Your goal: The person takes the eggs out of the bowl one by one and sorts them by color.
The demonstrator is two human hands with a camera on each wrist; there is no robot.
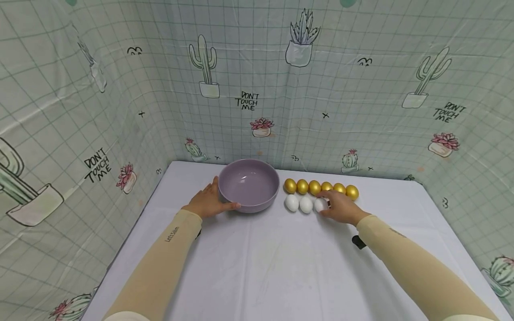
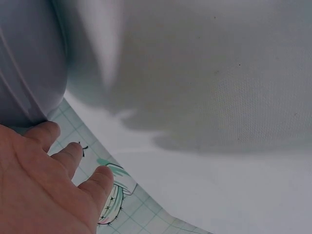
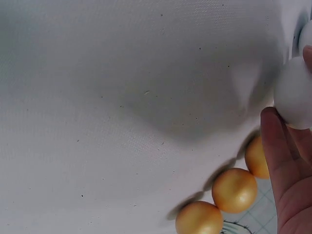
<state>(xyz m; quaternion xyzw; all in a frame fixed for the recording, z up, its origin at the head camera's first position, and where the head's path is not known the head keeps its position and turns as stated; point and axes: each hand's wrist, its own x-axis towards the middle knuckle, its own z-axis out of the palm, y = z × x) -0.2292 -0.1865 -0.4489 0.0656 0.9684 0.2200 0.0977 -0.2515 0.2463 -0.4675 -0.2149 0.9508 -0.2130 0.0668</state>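
A mauve bowl (image 1: pixel 249 183) stands upright on the table. My left hand (image 1: pixel 209 199) spreads along its left side, thumb toward the front rim and fingers around the far side; the left wrist view shows the fingertips (image 2: pixel 46 134) right by the bowl's outer wall (image 2: pixel 31 63). To the right of the bowl, my right hand (image 1: pixel 340 206) pinches the rightmost white egg (image 3: pixel 295 92) between thumb and fingers. Two more white eggs, one in the middle (image 1: pixel 306 205) and one at the left (image 1: pixel 292 203), sit beside it. Behind them runs a row of several golden eggs (image 1: pixel 302 187).
A white cloth (image 1: pixel 273 267) covers the table. Hanging fabric with cactus prints (image 1: pixel 249 67) encloses the back and sides, close behind the bowl and eggs. Dark wrist-camera gear (image 1: pixel 358 242) shows under the right forearm.
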